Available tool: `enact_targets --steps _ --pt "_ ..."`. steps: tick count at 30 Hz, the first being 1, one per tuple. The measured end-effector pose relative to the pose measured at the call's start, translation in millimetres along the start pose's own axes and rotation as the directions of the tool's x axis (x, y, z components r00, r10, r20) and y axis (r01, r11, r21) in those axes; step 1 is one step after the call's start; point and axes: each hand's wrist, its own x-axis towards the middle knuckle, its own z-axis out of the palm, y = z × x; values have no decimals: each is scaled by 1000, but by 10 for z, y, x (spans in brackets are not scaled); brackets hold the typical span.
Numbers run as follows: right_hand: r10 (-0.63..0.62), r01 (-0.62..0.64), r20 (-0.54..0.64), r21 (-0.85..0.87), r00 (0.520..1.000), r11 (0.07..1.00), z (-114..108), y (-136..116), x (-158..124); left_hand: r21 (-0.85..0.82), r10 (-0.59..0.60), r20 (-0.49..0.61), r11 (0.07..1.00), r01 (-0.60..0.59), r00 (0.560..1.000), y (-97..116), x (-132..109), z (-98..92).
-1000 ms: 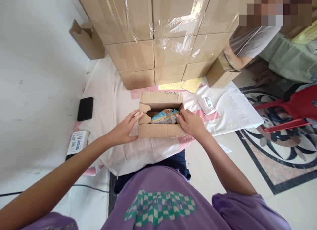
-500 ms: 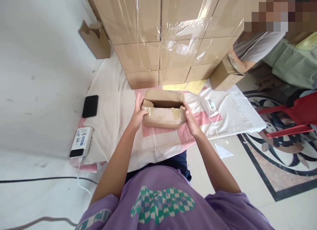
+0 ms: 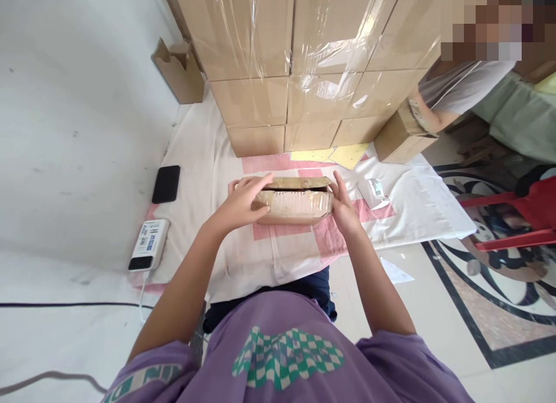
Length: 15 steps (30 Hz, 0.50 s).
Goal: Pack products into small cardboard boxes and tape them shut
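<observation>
A small worn cardboard box (image 3: 299,209) lies on the cloth-covered table in front of me, with clear tape along its near side. Its top flap (image 3: 299,182) is folded down almost level, leaving a thin dark gap at the front. My left hand (image 3: 243,203) is closed around the left end, fingers over the top and thumb at the near side. At the right end, my right hand (image 3: 344,209) holds the corner, its index finger pointing up beside the flap. What the box contains is hidden.
Behind stands a wrapped stack of cartons (image 3: 260,102), with yellow sheets (image 3: 332,154) at its foot. A white device (image 3: 373,193) is to the right, a black phone-like slab (image 3: 166,184) and a white power bank (image 3: 148,245) to the left. A co-worker's arm (image 3: 428,113) rests on another box (image 3: 403,136).
The box's top flap has swung down over the opening. My left hand has shifted from the side edge to reach over the top, and the right fingers have lifted slightly.
</observation>
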Motion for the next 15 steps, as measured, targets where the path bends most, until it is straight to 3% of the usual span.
enact_targets --steps 3,8,11,15 --pt "-79 77 -46 -47 996 996 10 -58 40 160 11 84 987 -24 996 33 -1 78" --pt "-197 185 -88 -128 976 974 95 36 130 294 54 -36 955 -41 998 44 -13 314" --pt "-213 206 -103 -75 972 976 103 105 208 313 112 -14 944 -102 994 67 17 418" --pt "-172 169 -63 -53 983 984 81 93 287 255 222 -15 944 -211 975 155 161 305"
